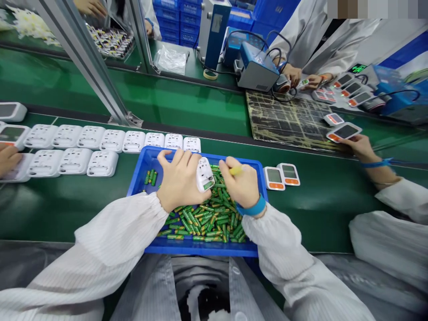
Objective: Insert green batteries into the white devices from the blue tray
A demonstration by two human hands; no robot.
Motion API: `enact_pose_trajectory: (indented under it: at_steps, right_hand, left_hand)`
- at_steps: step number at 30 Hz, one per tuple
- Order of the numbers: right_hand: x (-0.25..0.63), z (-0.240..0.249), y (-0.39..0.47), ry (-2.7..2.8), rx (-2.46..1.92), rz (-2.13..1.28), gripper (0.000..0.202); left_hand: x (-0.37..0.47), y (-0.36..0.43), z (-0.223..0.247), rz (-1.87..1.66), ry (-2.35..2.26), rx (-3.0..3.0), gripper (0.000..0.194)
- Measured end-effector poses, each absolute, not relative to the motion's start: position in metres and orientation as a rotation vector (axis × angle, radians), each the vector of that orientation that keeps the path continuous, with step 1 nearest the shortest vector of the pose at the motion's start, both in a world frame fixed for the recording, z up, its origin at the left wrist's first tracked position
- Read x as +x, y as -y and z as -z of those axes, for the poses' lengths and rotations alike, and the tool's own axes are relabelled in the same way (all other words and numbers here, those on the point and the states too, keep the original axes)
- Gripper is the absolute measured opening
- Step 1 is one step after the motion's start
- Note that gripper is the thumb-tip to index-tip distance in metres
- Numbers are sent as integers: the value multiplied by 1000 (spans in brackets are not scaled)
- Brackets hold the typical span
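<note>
Green bench (321, 209), one blue bin (200, 250), two gadgets (275, 178) beside it; left hand (180, 180) pinching one white unit (202, 171), right hand (243, 189) curled round something yellow (236, 170).

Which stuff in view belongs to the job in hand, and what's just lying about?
Likely the job:
white unit in the left hand
yellow item in the right hand
green batteries
blue tray holding them
similar units in rows

Apparently lying about:
clear plastic bag
tape roll
</note>
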State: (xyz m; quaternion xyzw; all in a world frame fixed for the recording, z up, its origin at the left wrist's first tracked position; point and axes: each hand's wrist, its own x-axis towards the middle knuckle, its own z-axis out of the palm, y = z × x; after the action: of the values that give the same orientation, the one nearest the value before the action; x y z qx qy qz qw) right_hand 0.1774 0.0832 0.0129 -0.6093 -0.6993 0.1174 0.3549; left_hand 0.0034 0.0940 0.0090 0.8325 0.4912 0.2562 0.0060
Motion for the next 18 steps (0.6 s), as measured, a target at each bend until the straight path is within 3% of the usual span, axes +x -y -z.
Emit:
enact_pose_trajectory:
  at_steps: [6, 18]
  right_hand:
    - [179, -10, -87, 1125, -1222, -760, 46]
    - [171, -14, -77, 1254, -1154, -876, 50]
  left_hand:
    - [0, -95, -12, -928, -1520, 2522, 62]
    - [1, -94, -12, -977, -1503, 2476, 60]
